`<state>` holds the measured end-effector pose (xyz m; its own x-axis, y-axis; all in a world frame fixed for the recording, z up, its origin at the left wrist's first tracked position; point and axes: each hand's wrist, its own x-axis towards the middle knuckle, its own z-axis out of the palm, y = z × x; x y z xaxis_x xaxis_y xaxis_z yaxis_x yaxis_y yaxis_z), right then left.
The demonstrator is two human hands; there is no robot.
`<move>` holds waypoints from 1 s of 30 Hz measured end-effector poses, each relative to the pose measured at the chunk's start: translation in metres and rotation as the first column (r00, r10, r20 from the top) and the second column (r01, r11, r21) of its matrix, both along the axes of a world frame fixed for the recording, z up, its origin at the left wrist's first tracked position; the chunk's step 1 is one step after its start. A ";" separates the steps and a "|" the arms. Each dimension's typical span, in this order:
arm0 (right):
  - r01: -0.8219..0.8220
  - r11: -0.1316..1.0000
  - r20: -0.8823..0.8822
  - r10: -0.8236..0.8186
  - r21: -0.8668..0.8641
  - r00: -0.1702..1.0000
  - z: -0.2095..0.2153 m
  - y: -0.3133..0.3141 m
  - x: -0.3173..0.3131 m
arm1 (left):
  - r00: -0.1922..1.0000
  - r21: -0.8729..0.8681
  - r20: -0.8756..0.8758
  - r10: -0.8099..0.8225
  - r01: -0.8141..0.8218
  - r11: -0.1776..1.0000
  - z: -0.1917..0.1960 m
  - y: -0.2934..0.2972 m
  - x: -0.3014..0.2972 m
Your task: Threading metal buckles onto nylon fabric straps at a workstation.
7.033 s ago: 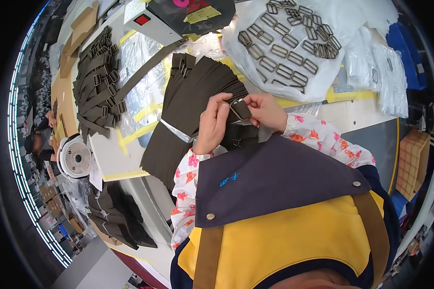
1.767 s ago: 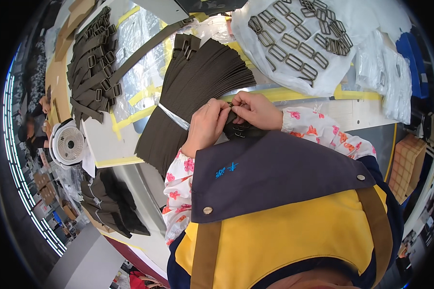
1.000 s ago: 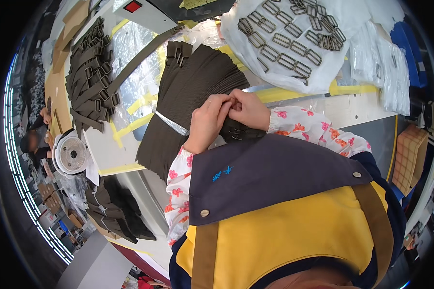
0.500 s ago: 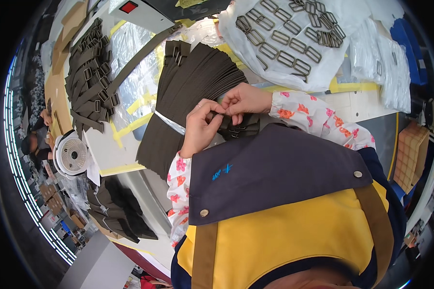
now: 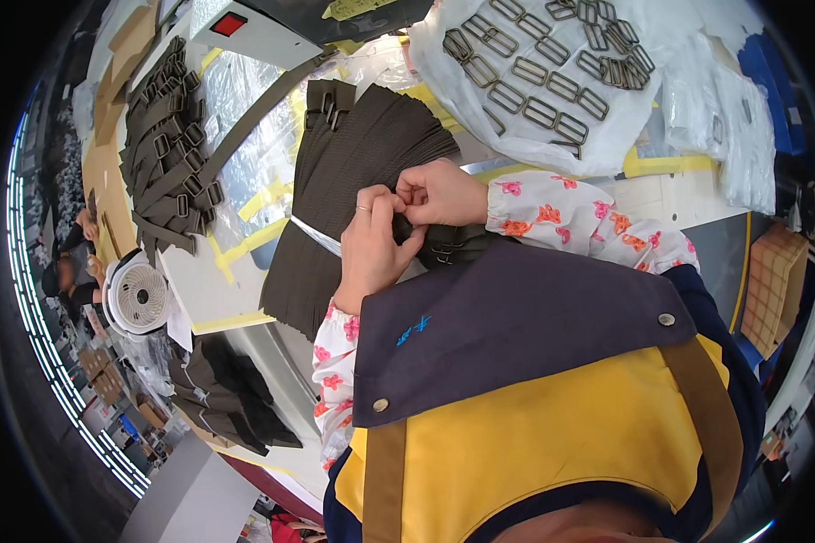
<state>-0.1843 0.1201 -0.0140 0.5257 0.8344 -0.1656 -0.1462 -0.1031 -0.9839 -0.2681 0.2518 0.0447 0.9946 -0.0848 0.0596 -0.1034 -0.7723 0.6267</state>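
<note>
Both hands meet over the near right side of a fanned bundle of dark brown webbing straps, which a white band ties round its middle. My left hand is closed, thumb and fingers pinching a dark strap that is mostly hidden. From the right, my right hand pinches the same strap, its fingertips touching those of the left. Just below it, metal slider buckles show on dark straps, partly covered by my apron. More buckles lie at the bundle's far end.
Many loose slider buckles lie on white plastic sheeting at the far right. Straps with buckles are heaped at the left, and one long strap runs from them toward a white machine. A fan stands by the table's left edge.
Both hands have shifted slightly left, the right hand more so. The left fingers have curled further over the strap, now hiding more of it.
</note>
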 end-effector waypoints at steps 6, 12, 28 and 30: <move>0.070 0.997 0.073 -0.073 0.043 0.995 -0.004 0.004 -0.003 | 0.999 0.038 -0.034 -0.021 0.022 0.999 -0.005 0.010 0.001; 0.057 0.988 0.276 -0.095 0.143 0.956 0.000 0.012 0.001 | 0.996 0.110 -0.034 0.082 -0.078 0.991 -0.003 0.003 0.004; 0.059 0.993 0.383 -0.014 -0.106 0.924 0.012 -0.094 0.022 | 0.996 0.220 0.080 0.043 -0.060 0.974 -0.010 -0.009 -0.002; 0.070 0.985 0.351 -0.010 -0.157 0.936 0.008 -0.099 0.001 | 0.987 0.197 0.156 -0.036 0.004 0.980 -0.023 -0.019 -0.008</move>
